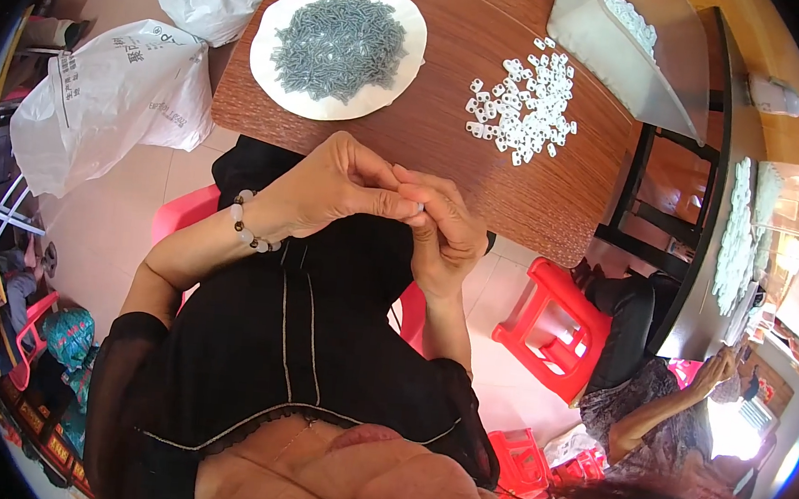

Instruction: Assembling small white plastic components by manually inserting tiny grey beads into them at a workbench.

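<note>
Both of my hands meet just off the near edge of the table, fingertips pressed together. My left hand [344, 184], with a beaded bracelet [244, 223] on its wrist, is closed in a pinch. My right hand [448, 230] is closed against its fingertips. A tiny pale spot shows between them; what they hold is too small to make out. Beyond my left hand, a white scalloped plate [265, 51] carries a heap of small grey ribbed pieces [340, 46]. Loose small white pieces with holes [528, 100] lie on the table beyond my right hand.
A clear plastic bin [610, 74] with more white pieces stands on the wooden table [450, 85], far right. White sacks [116, 96] sit left of it. A red stool [557, 332] stands at the right. Another person's arm [668, 411] reaches to a dark table [695, 310].
</note>
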Tool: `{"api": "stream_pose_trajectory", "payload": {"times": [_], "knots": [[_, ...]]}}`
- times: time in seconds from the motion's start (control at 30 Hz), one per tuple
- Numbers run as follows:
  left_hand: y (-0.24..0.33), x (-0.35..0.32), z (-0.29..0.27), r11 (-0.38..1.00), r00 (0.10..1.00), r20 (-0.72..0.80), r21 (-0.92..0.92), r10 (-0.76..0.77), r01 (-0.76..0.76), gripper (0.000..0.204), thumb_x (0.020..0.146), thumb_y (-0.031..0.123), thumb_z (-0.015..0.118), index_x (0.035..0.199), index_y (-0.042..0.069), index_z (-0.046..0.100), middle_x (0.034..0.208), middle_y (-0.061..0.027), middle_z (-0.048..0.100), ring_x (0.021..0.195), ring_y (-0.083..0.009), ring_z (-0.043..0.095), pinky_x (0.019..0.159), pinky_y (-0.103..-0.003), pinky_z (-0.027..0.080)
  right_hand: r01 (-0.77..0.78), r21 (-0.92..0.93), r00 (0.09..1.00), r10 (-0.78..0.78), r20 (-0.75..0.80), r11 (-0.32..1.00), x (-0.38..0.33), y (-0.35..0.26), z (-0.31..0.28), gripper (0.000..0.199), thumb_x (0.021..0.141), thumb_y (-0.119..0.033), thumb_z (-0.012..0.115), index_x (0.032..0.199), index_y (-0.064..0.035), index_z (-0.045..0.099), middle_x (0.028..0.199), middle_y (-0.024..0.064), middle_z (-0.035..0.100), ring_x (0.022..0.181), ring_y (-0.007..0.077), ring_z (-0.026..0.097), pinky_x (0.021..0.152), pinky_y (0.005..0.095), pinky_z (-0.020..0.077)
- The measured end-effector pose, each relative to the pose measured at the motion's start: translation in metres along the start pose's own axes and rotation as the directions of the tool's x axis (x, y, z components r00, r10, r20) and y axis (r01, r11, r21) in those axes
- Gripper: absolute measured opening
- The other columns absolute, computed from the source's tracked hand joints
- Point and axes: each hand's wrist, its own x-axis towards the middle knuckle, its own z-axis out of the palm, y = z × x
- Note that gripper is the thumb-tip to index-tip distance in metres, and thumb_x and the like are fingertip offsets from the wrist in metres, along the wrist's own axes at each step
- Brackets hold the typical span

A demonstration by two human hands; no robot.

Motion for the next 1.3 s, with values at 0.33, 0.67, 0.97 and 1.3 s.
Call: {"api": "stream_pose_trajectory", "payload": {"times": [0.33, 0.67, 0.97, 1.3], "knots": [[-0.012, 0.010, -0.013, 0.996, 0.992, -0.092, -0.045, -0.086, 0.082, 0.019, 0.088, 0.016, 0.067, 0.095, -0.001, 0.068, 0.085, -0.0037, 0.066, 0.076, -0.0094, 0.059, 0.071, -0.022, 0.046, -0.043, 0.107, 0.996, 0.035, 0.077, 0.993, 0.014, 0.011, -0.010, 0.028, 0.093, -0.017, 0.058, 0.114, -0.0009, 0.064, 0.101, 0.0122, 0.067, 0.086, 0.0175, 0.064, 0.075, 0.0285, 0.0507], [-0.014, 0.014, -0.008, 0.992, 0.996, -0.080, -0.121, -0.047, 0.037, 0.020, 0.093, 0.016, 0.061, 0.099, -0.002, 0.067, 0.088, -0.0039, 0.065, 0.080, -0.0110, 0.059, 0.075, -0.025, 0.048, -0.181, 0.343, 0.982, 0.151, 0.114, 0.922, 0.009, 0.012, -0.016, 0.029, 0.093, -0.016, 0.058, 0.117, -0.0015, 0.063, 0.102, 0.0089, 0.064, 0.090, 0.0146, 0.060, 0.079, 0.0271, 0.0489], [-0.015, 0.017, 0.000, 0.986, 0.991, -0.120, 0.162, 0.063, -0.043, 0.023, 0.091, 0.020, 0.064, 0.095, -0.002, 0.070, 0.081, -0.0020, 0.065, 0.075, -0.0078, 0.054, 0.072, -0.021, 0.044, -0.191, 0.369, 0.975, 0.134, 0.175, 0.910, 0.009, 0.020, -0.024, 0.052, 0.093, -0.034, 0.059, 0.124, 0.0073, 0.054, 0.115, 0.0137, 0.057, 0.093, 0.0192, 0.060, 0.078, 0.0277, 0.0500], [-0.016, 0.014, -0.008, 0.992, 0.992, -0.065, 0.082, 0.106, -0.101, 0.021, 0.088, 0.020, 0.069, 0.097, 0.002, 0.072, 0.079, 0.0006, 0.067, 0.070, -0.0049, 0.054, 0.066, -0.021, 0.045, -0.188, 0.401, 0.976, 0.124, 0.180, 0.896, 0.011, 0.027, -0.014, 0.043, 0.092, -0.027, 0.060, 0.123, 0.0034, 0.057, 0.119, 0.0144, 0.059, 0.097, 0.0188, 0.058, 0.085, 0.0295, 0.0467]]}}
